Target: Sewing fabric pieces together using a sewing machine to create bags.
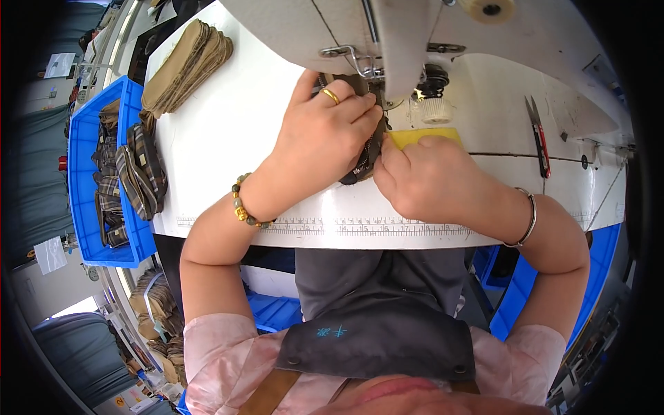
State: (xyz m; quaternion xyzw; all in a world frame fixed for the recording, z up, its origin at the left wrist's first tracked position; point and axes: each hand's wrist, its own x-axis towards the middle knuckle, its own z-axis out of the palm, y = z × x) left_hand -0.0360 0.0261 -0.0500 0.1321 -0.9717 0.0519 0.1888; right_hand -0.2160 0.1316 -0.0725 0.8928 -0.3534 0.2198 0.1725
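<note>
My left hand (321,135), fingers curled, holds a dark brown fabric piece with a black zipper (361,168) under the sewing machine (277,21), near its presser foot and needle. My right hand (429,180) is closed at the right edge of the same piece, thumb and fingertips pinching it, with its knuckles over a yellow guide block (401,137). The far end of the piece is partly hidden by my left fingers and the machine head.
Tan fabric pieces (187,66) are stacked at back left on the white table (235,104). A blue bin (83,207) holds plaid pouches (111,187), with more (138,173) beside it. Red-handled snips (541,145) lie at right. Another blue bin (593,277) is below the table's right side.
</note>
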